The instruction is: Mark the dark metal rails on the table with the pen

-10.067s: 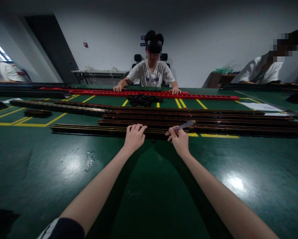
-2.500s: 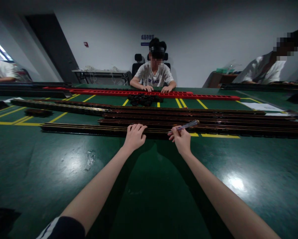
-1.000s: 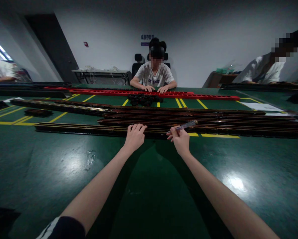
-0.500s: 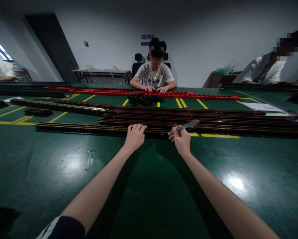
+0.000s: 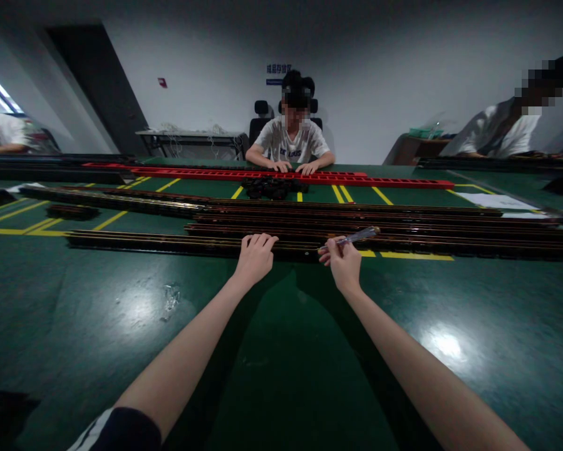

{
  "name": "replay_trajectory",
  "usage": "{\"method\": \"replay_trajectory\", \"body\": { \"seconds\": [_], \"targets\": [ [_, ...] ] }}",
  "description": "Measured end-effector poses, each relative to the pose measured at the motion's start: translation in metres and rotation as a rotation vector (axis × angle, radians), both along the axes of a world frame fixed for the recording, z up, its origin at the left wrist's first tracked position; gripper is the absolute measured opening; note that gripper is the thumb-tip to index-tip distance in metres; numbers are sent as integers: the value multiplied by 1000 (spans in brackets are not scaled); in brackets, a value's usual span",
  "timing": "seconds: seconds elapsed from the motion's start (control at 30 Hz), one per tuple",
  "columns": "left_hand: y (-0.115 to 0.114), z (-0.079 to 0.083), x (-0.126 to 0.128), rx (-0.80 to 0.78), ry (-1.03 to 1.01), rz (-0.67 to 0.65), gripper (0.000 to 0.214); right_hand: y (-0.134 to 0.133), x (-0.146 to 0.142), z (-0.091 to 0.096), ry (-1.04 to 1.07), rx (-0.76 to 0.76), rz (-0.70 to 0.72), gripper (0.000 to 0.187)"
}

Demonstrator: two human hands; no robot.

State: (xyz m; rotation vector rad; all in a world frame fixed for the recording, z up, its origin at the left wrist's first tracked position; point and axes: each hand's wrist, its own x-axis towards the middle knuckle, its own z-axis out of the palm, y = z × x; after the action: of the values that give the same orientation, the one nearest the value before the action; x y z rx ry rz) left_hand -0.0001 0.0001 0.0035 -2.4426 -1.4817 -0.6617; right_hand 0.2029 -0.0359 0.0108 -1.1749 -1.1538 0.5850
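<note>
My left hand [image 5: 255, 255] lies on the nearest long dark rail [image 5: 168, 243], fingers curled over its near edge and pressing it down. My right hand [image 5: 341, 264] is closed in a pinch on a slim clear-handled screwdriver [image 5: 356, 237], whose handle points up and to the right; its tip is hidden behind my fingers at the same rail. Several more dark rails [image 5: 356, 219] lie side by side just beyond.
A long red rail [image 5: 379, 182] and a heap of small black parts [image 5: 272, 186] lie in front of a seated person [image 5: 290, 141] opposite. Other people sit at the far left [image 5: 4, 128] and right [image 5: 501, 128]. Yellow lines mark the green table [image 5: 281, 351]; paper [image 5: 492, 201] lies right.
The nearest rail has slid some way to the left over the ten seconds. My hands stay in place; the screwdriver handle tilts slightly. The person opposite drew both hands together.
</note>
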Motion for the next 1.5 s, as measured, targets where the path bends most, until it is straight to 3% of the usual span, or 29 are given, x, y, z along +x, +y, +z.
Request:
{"method": "replay_trajectory", "body": {
  "seconds": [0.3, 0.93, 1.1, 1.3, 1.5],
  "targets": [
    [0, 0, -1, 7, -21, -4, 40, 1, 1, -2, 11, 19, -114, 41],
    [0, 1, -3, 13, -62, 24, 37, 2, 3, -4, 12, -14, -114, 33],
    [1, 1, -4, 34, -57, 22, 36, 2, 6, -6, -156, 97, -172, 31],
    [2, 0, -5, 25, -51, -4, 36, -2, 2, -1, -310, 108, -91, 23],
    [1, 1, -5, 20, -46, -17, 34, 3, 2, -6, -556, 175, -152, 22]
  ]
}}
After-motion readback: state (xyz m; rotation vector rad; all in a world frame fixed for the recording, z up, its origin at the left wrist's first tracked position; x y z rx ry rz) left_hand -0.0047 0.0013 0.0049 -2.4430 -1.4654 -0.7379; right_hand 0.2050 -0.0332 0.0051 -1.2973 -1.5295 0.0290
